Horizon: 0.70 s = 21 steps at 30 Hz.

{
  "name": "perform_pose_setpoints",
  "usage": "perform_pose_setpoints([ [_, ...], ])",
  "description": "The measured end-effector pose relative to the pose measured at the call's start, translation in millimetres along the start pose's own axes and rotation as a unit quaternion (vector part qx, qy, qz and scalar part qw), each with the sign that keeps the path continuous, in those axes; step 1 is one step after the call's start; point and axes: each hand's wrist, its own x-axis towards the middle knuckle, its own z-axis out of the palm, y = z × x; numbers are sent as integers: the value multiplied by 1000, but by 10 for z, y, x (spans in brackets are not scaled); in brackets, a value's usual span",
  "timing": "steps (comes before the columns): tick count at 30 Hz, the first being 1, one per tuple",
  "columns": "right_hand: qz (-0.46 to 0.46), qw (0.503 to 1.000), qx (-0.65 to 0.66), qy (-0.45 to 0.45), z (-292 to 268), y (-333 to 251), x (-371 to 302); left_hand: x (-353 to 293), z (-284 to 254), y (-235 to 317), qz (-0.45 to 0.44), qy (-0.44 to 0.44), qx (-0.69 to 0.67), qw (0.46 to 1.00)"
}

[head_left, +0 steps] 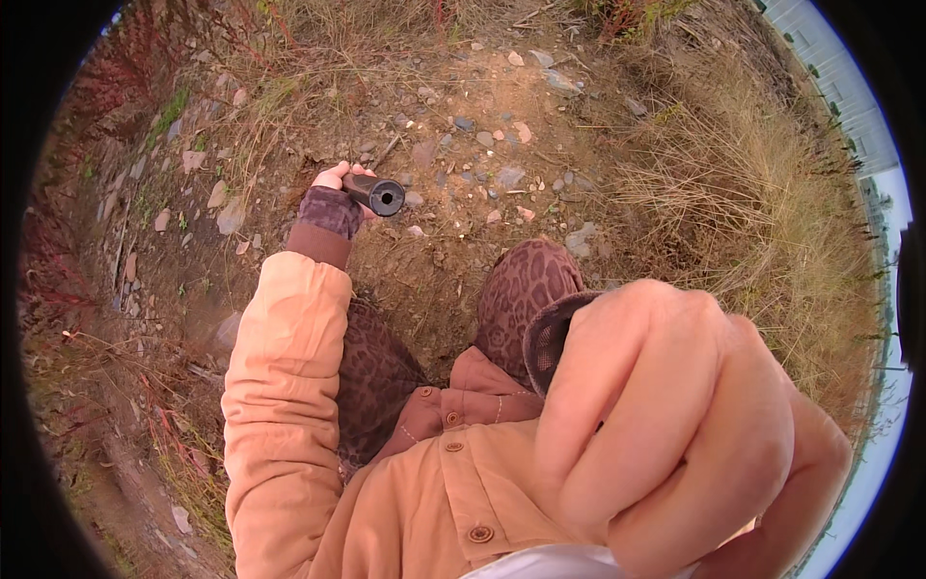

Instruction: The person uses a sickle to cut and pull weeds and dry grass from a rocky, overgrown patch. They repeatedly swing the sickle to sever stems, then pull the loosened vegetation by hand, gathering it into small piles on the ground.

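Note:
My left hand [334, 178] reaches out low over the stony ground, its fingers wrapped round a dark handle [385, 197]. The handle's round black end, with a hole in its middle, faces up toward me; whatever lies at its other end is hidden. Close to the camera, my right hand [675, 415] is closed, its knuckles large in view. Beside its fingers shows a dark rounded piece [548, 343] with a curved rim and mesh-like inside. Most of that piece is behind the hand, so its kind and whether the fingers grip it cannot be told.
My bent knees in leopard-print trousers [531, 275] are below me, under an orange jacket [386, 521]. Loose stones [511, 177] are strewn over brown soil ahead. Dry grass [714, 203] grows at the right, and reddish weeds [87, 164] at the left.

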Motion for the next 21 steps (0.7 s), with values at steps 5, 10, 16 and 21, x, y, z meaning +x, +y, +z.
perform_pose_setpoints([
  [5, 23, 999, -34, 1, -137, -58, 57, -8, 22, 4, -14, 25, -4, 1000],
  [10, 29, 999, -29, 0, -153, -105, -8, 10, 30, 10, 15, 12, -13, 1000],
  [16, 38, 999, -6, -7, -108, -94, -82, -60, 59, 32, -14, 8, -6, 1000],
  [21, 55, 997, 3, -45, -79, 35, -213, -158, 135, -41, 1, 52, -3, 999],
])
